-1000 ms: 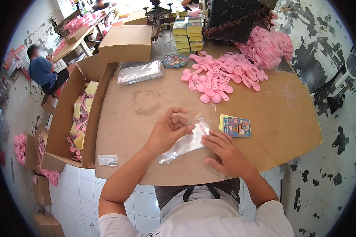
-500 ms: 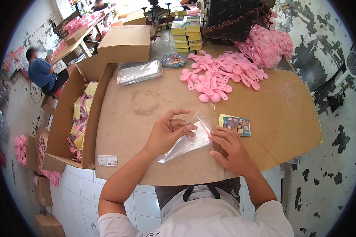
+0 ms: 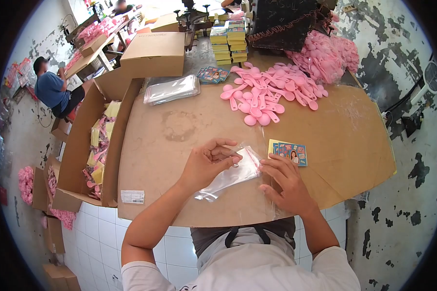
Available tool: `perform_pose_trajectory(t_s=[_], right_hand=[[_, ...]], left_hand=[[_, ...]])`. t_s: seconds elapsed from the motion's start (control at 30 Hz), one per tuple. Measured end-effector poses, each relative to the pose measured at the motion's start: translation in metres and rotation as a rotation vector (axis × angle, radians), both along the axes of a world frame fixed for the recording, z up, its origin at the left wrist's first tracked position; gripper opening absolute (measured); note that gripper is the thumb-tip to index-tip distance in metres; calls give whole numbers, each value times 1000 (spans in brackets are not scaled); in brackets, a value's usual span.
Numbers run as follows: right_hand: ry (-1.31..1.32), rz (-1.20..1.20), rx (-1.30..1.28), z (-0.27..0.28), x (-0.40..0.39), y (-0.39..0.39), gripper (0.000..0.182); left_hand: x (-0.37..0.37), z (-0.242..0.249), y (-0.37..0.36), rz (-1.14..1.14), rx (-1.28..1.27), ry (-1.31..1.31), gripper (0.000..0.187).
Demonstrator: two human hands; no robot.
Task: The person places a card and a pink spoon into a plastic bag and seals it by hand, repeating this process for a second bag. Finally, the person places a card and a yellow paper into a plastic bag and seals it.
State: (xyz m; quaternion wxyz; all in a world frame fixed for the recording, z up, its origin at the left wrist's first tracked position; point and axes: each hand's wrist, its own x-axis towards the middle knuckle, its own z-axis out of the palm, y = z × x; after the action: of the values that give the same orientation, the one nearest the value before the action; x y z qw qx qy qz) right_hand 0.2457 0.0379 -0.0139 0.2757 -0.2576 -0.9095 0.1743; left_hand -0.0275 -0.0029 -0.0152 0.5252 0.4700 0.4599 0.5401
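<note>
A thin stack of clear plastic bags [image 3: 228, 178] lies at a slant on the cardboard-covered table, in front of my body. My left hand [image 3: 206, 164] is above it, thumb and index finger pinched on the film near the upper end. My right hand [image 3: 287, 185] rests at the bags' right edge, its fingers stretched out and apart, fingertips touching the edge by the reddish strip. Just beyond those fingers are small printed cards [image 3: 296, 154] with a blue pattern and a yellow backing, partly covered by my fingers.
Pink plastic spoons [image 3: 267, 92] are heaped at the back, with bagged spoons [image 3: 320, 58] behind. Another pile of clear bags [image 3: 172, 90] and more cards [image 3: 212, 74] lie at back left. An open carton [image 3: 114, 145] of packed pieces stands left. A seated person [image 3: 53, 89] is farther off.
My left fingers have closed in a little over the bags, and the film's upper end has shifted. My right hand has moved slightly to the right along the edge.
</note>
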Motion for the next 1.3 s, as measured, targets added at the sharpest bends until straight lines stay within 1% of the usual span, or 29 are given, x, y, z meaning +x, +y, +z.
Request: perform_pose_trajectory(t_s=[0.17, 0.27, 0.37, 0.47, 0.57, 0.67, 0.77, 0.87, 0.97, 1.07, 1.17, 1.3], right_hand=[[-7, -25, 28, -1, 12, -3, 46], [-6, -86, 20, -1, 25, -7, 44], [6, -164, 22, -3, 41, -8, 43], [43, -238, -3, -6, 55, -10, 42], [73, -293, -12, -13, 67, -11, 42], [99, -311, -33, -20, 72, -10, 41], [103, -312, -61, -22, 72, -12, 42], [98, -313, -73, -21, 71, -11, 42], [95, -307, -76, -22, 72, -12, 42], [105, -301, -77, -23, 73, -11, 43], [98, -297, -77, -25, 73, -10, 43], [79, -292, -83, -24, 73, -10, 44]], left_hand=[[2, 1, -1, -1, 2, 10, 34], [2, 4, -1, 33, -10, 193, 32], [1, -5, 1, 44, 58, 337, 31], [5, 1, -1, 47, 46, 444, 32], [4, -9, 3, 43, 108, 454, 34], [5, -7, 4, 59, 99, 503, 35], [8, 3, 4, 79, 81, 636, 38], [4, -5, 8, 58, 312, 768, 43], [3, -1, 9, 105, 396, 864, 46], [-3, 19, -3, 133, 203, 1093, 51], [-6, 23, -13, -23, 129, 1285, 52], [-3, 34, -9, -88, -121, 1172, 44]])
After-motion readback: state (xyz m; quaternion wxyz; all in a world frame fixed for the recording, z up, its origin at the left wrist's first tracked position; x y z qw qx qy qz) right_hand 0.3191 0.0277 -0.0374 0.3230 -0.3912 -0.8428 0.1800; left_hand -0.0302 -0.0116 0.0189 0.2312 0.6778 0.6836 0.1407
